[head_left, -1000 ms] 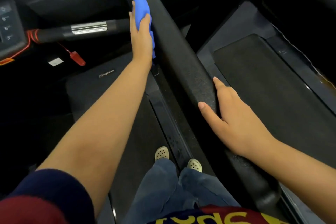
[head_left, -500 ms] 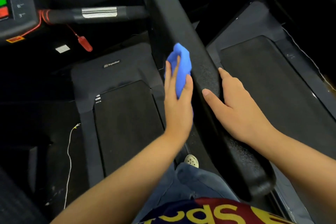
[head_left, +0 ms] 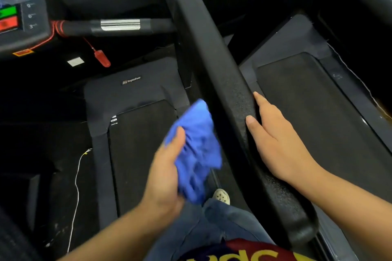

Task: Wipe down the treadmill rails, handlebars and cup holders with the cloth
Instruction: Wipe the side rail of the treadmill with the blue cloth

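A long black padded side rail (head_left: 214,53) runs diagonally from the top centre down to the lower right. My left hand (head_left: 163,178) grips a crumpled blue cloth (head_left: 197,150) just left of the rail, lifted off its surface and blurred. My right hand (head_left: 277,144) rests on the rail's right side, thumb on top and fingers laid along the far edge. A black front handlebar (head_left: 118,26) with a silver sensor band crosses at the upper left, under the console (head_left: 23,17).
A red safety clip (head_left: 101,59) dangles on a red cord from the console. Below are the treadmill belt (head_left: 140,154) and motor cover, with my shoe (head_left: 221,196) on the deck. A second treadmill's belt (head_left: 318,112) lies to the right. A white cable (head_left: 77,186) trails on the floor.
My left hand slid the cloth down the rail from near the front handlebar toward me, then came off the rail. My right hand stayed on the rail.
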The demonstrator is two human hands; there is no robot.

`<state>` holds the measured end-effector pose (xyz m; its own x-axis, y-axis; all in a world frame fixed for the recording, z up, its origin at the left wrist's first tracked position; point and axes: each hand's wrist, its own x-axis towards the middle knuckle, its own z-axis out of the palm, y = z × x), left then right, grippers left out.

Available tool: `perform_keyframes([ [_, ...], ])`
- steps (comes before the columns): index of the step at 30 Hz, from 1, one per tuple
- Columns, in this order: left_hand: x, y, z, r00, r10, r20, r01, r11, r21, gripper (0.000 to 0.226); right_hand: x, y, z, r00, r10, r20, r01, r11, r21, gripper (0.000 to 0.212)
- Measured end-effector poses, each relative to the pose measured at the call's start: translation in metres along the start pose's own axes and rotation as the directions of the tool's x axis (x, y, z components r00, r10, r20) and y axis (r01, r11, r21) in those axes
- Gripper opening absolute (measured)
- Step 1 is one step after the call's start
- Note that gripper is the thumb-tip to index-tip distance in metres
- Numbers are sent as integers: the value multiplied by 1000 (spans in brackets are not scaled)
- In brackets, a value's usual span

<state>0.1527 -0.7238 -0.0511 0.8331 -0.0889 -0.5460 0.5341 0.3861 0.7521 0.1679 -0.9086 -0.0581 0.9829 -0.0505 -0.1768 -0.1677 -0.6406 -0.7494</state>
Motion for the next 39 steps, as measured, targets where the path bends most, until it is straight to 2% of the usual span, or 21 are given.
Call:
perform_keyframes([
  [3,44,38,12,978,181,-104,-179,983,29,37,0,-2,0,1000,-8,4,8,1000,0,57],
  [7,129,83,44,951,299,-82,-284,947,152,50,-2,-3,0,1000,-13,-7,13,1000,-23,58],
  [9,167,101,61,897,439,-46,-421,883,205,50,-3,-5,0,1000,-18,-7,18,999,-29,58],
  [13,220,116,84,763,643,73,-580,629,518,52,-3,-7,0,1000,-11,0,11,999,-37,58],
  [16,229,110,84,742,655,140,-555,484,677,50,-2,-6,0,1000,-23,-8,22,998,-67,58],
  [19,217,104,79,688,671,275,-600,313,736,43,-1,-6,2,1000,-29,0,29,995,-94,58],
  [22,199,92,75,597,662,453,-667,96,739,28,0,-6,3,997,-69,16,71,987,-147,59],
  [24,193,83,70,566,640,519,-689,21,725,22,0,-6,3,997,-81,13,82,984,-157,59],
  [31,166,67,65,598,591,542,-709,74,701,20,-1,-9,1,998,-62,5,62,984,-165,59],
  [36,134,46,54,644,538,545,-726,203,657,29,-1,-10,1,998,-67,11,68,982,-174,60],
  [39,113,29,45,634,536,558,-756,276,594,35,3,-10,-5,997,-69,39,75,981,-178,59],
])
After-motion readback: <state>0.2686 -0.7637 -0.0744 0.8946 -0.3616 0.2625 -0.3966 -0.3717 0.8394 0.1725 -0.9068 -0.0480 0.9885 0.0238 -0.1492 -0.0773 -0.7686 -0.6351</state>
